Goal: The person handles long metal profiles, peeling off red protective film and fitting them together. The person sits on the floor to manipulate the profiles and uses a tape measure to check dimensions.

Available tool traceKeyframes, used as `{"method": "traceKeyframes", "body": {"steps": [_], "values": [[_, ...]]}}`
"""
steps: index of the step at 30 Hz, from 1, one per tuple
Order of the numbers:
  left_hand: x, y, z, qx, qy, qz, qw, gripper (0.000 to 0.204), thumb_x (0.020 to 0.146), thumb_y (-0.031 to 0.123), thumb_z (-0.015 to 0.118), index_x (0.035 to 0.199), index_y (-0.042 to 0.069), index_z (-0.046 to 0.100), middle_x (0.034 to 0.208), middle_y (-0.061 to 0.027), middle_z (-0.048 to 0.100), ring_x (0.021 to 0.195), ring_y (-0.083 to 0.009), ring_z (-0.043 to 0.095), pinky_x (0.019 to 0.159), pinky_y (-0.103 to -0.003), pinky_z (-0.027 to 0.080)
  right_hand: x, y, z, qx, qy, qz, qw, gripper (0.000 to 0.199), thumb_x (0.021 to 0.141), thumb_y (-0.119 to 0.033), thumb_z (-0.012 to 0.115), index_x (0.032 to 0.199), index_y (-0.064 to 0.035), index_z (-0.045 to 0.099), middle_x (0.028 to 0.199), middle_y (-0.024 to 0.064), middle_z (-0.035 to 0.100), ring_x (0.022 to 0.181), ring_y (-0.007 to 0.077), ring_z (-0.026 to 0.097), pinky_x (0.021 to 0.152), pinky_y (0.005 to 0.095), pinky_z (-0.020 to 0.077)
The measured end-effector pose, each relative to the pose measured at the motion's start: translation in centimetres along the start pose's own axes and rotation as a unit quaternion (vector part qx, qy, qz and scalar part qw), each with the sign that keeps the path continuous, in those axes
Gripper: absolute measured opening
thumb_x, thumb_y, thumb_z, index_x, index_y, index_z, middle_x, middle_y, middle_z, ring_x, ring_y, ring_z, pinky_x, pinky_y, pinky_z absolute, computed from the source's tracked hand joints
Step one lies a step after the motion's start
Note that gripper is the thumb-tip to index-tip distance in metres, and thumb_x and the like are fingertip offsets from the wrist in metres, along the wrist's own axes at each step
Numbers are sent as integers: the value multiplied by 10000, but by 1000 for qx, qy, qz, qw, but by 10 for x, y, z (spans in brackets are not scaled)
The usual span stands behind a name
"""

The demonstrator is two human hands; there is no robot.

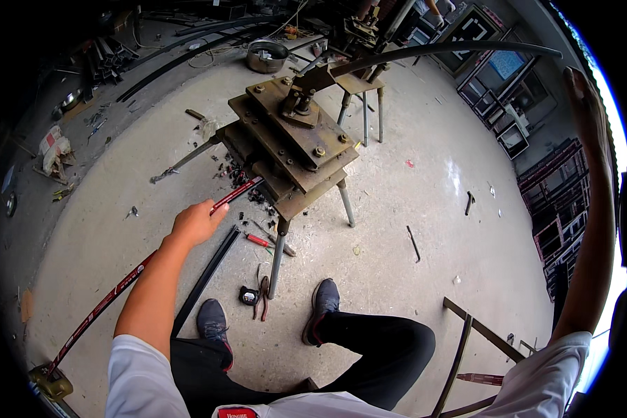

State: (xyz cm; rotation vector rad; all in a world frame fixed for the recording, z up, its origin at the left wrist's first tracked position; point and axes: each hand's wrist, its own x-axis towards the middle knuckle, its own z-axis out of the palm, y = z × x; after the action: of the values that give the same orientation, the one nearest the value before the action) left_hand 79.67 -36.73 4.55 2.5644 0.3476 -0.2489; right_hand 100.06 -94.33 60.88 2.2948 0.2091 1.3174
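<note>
My left hand point(198, 219) is closed around a long thin red strip with white print point(101, 306). One end of the strip enters the near left side of a rusty bolted plate press point(292, 139) on pipe legs. The strip's other end reaches a brassy metal block point(51, 382) at the lower left. From the press's top a long curved lever bar point(453, 47) runs to the far right. Just below the lever's end my right hand point(584, 104) is raised, seen edge-on, its fingers stretched out and seemingly apart from the bar.
Small black offcuts point(233, 171) lie beneath the press. A red-handled screwdriver point(258, 240), pliers point(262, 296), a tape measure point(248, 296) and a black bar point(205, 279) lie near my feet. Framed panels point(508, 70) lean along the right wall. A metal basin point(266, 59) stands behind.
</note>
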Motion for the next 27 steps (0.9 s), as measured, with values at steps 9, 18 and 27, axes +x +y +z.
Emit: {"method": "traceKeyframes", "body": {"steps": [9, 18, 27], "values": [[1, 10, 8, -10, 8, 18, 1000, 577, 1106, 582, 520, 1089, 28, 681, 1058, -274, 764, 1036, -489, 721, 907, -560, 560, 24, 2, 3, 420, -60, 209, 881, 923, 1020, -795, 518, 1594, -72, 540, 1568, 202, 572, 1492, 310, 521, 1289, 531, 312], [-4, -1, 4, 8, 30, 19, 999, 587, 1109, 580, 515, 1084, 18, 680, 1063, -288, 761, 1040, -499, 717, 914, -568, 556, 48, -76, 20, 760, 8, 381, 526, 753, 1136, -478, 558, 1627, 26, 292, 1479, 348, 546, 1446, 426, 551, 1244, 511, 467], [-7, -5, 1, 13, 28, -12, 999, 625, 1104, 624, 499, 1132, 38, 714, 1068, -268, 767, 1045, -486, 725, 911, -563, 561, 76, -90, 56, 807, 100, 467, 348, 546, 1165, -404, 435, 1444, 65, 462, 1318, 291, 627, 1282, 361, 642, 1082, 508, 557]]}}
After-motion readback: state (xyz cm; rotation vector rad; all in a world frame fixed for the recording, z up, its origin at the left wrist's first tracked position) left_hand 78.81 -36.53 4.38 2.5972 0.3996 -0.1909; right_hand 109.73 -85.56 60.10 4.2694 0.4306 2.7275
